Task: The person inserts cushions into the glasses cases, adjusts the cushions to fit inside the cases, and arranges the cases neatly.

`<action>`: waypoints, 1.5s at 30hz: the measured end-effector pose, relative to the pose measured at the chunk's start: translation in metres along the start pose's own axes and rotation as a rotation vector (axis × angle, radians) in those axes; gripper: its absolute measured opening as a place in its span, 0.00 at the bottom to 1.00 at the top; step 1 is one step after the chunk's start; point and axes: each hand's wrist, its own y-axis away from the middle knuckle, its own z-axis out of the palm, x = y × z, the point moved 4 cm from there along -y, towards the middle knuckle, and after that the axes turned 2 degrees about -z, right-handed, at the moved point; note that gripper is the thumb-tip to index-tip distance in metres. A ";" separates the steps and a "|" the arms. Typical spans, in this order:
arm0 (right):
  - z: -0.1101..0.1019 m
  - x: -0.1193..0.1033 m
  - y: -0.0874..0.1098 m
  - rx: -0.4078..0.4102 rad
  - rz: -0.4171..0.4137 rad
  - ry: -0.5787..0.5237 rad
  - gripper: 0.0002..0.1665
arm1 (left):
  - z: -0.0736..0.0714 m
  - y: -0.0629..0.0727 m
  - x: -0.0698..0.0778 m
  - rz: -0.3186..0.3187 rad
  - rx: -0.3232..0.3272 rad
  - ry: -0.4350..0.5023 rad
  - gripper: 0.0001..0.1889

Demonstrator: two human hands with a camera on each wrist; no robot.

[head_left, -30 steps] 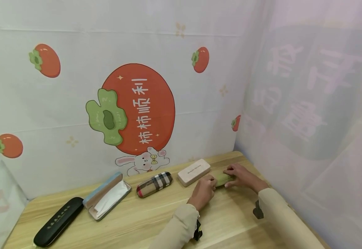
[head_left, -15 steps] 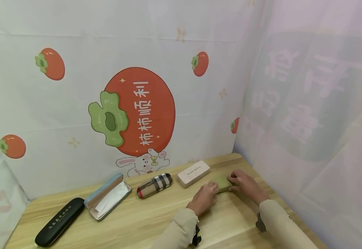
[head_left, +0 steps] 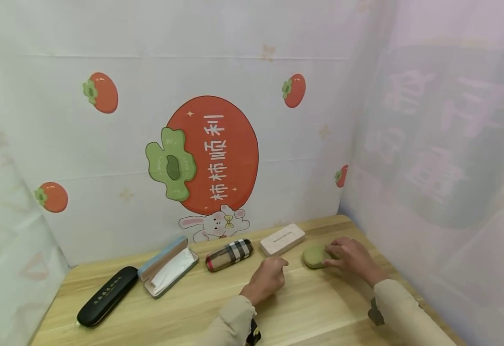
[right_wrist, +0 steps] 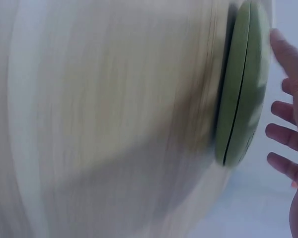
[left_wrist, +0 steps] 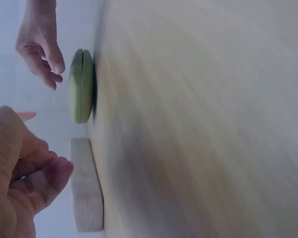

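A green oval glasses case point(head_left: 314, 256) lies closed on the right part of the table, its seam line showing in the right wrist view. My right hand point(head_left: 351, 254) hovers just above its right end. The fingers point(right_wrist: 283, 136) are spread and bent a little, and a small gap separates them from the case in the left wrist view. My left hand point(head_left: 265, 280) is off to the left of the green case, in front of a pale pink glasses case point(head_left: 282, 240). Its fingers point(left_wrist: 57, 173) hang loosely curled with nothing in them.
Along the wooden table point(head_left: 304, 312), left of the pink case, lie a plaid glasses case point(head_left: 229, 254), an opened blue case point(head_left: 163, 259) with white cloth point(head_left: 174, 269) inside, and a long black case point(head_left: 107, 296). Printed curtains point(head_left: 304, 144) stand behind and beside the table.
Both hands were on the green case; the left has let go and drawn back left. The right has lifted slightly off it, and the case now lies shut. The head view has turned left.
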 end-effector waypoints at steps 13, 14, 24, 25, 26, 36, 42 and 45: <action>0.014 -0.062 -0.059 0.123 -0.154 -0.180 0.30 | -0.074 0.066 -0.045 -0.220 0.209 -0.013 0.13; 0.016 -0.068 -0.065 0.118 -0.165 -0.197 0.30 | -0.080 0.072 -0.051 -0.243 0.229 -0.016 0.13; 0.051 -0.135 -0.120 0.044 -0.236 -0.281 0.30 | -0.144 0.137 -0.103 -0.373 0.464 -0.172 0.14; 0.054 -0.142 -0.125 0.043 -0.242 -0.287 0.30 | -0.149 0.143 -0.107 -0.379 0.481 -0.172 0.14; 0.057 -0.149 -0.131 0.045 -0.249 -0.294 0.30 | -0.153 0.148 -0.112 -0.385 0.496 -0.173 0.15; 0.081 -0.216 -0.198 -0.088 -0.245 -0.346 0.48 | -0.185 0.183 -0.147 -0.435 0.569 -0.196 0.20; 0.092 -0.258 -0.236 -0.182 -0.270 -0.411 0.58 | -0.186 0.190 -0.156 -0.455 0.488 -0.247 0.29; 0.098 -0.277 -0.250 -0.264 -0.263 -0.388 0.64 | -0.184 0.190 -0.162 -0.450 0.452 -0.285 0.33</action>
